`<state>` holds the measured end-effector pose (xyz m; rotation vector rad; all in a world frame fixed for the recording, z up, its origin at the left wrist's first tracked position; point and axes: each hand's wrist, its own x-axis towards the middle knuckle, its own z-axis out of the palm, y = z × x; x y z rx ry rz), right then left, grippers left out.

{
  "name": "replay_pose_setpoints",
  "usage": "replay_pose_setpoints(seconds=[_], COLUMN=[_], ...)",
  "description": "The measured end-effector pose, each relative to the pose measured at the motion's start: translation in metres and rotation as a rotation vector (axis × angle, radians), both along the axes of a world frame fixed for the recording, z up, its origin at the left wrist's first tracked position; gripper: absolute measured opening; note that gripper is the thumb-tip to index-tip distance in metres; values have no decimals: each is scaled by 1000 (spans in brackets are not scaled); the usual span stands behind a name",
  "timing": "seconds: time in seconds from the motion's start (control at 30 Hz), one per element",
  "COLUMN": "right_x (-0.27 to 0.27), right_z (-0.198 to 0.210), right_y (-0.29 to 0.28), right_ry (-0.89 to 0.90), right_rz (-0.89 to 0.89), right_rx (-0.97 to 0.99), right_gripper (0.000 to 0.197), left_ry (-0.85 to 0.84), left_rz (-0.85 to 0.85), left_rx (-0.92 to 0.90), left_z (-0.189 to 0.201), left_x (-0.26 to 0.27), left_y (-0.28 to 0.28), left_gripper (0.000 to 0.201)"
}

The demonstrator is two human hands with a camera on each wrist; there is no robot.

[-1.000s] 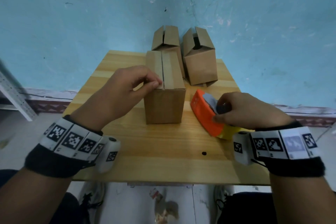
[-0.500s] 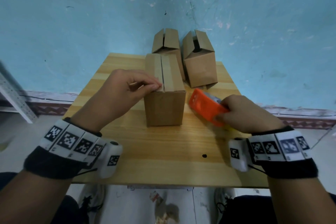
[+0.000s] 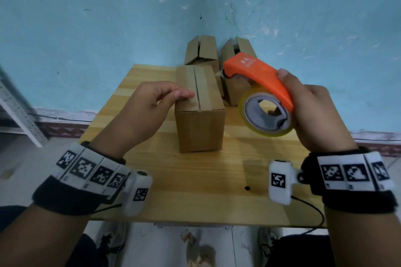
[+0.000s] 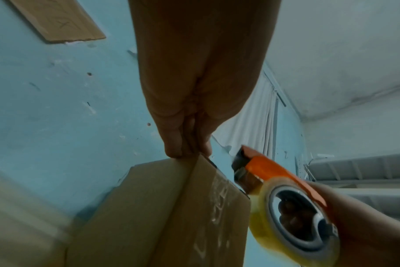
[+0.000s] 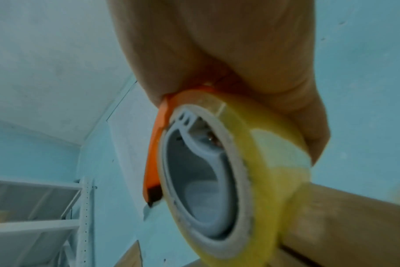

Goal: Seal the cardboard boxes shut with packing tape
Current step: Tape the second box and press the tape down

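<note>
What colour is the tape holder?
Bright orange, clearest in the head view: the tape holder in the right hand.

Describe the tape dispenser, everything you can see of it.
The tape dispenser has an orange plastic shell over a grey hub, which carries a yellowish clear tape roll. The right hand grips it in the air, with fingers through the hub. Its nose points toward the front box without touching it. A clear bit at the nose may be the tape's end.
</note>
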<state>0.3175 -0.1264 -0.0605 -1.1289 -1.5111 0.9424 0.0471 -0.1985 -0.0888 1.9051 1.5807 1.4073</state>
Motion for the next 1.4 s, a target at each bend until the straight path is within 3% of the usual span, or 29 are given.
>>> replay_pose_setpoints(seconds=[0.07, 0.2, 0.4, 0.57, 0.7, 0.97, 1.03, 1.13, 1.3, 1.4], right_x=[-6, -22, -48, -70, -77, -75, -76, -77, -80, -81], right_z=[2, 9, 28, 37, 29, 26, 27, 28, 32, 33], right_y=[-2, -5, -1, 8, 17, 23, 26, 30, 32, 33], right_ry=[126, 288, 288, 308, 265, 164, 117, 45, -52, -64], right_rz=[80, 220, 318, 456, 463, 463, 468, 495, 530, 562], right_rx=[-16, -64, -78, -126, -158, -127, -108, -82, -58, -71], right_gripper=[72, 52, 45, 68, 44, 37, 39, 45, 53, 53], left_ry=[42, 36, -198, -178, -197, -341, -442, -719, -1220, -1365], left_rz=[1, 10, 20, -18, -50, -154, -130, -43, -257, -330], left_rx=[-19, -7, -55, -61, -73, -212, -223, -217, -301, -360], left_z=[0, -1, 2, 0, -2, 3, 7, 17, 39, 42], left_x=[-2, -1, -4, -5, -2, -1, 2, 4, 1, 1], left_y=[0, 0, -2, -3, -2, -7, -10, -12, -19, -21], left_gripper=[26, 18, 10, 11, 11, 19, 25, 29, 36, 43])
